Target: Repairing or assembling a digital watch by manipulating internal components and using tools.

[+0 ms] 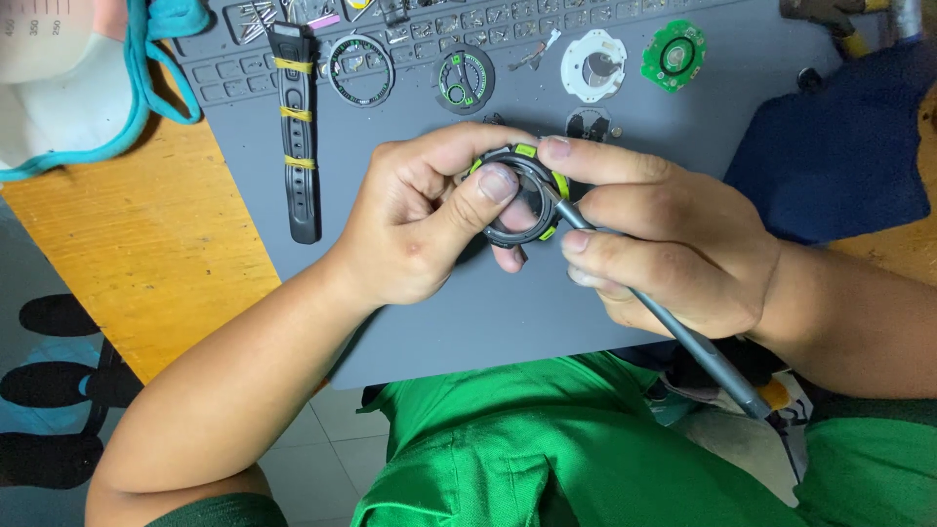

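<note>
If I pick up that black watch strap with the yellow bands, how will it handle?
The black watch strap looks like moulded rubber, so it would probably droop if lifted by one end. It seems light. Lying flat on the grey mat, it is unlikely to roll.

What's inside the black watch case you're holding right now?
The watch case looks hollow: through its ring shows the left hand thumb, and the grey tool tip in the right hand reaches in. Fingers hide its underside.
</note>
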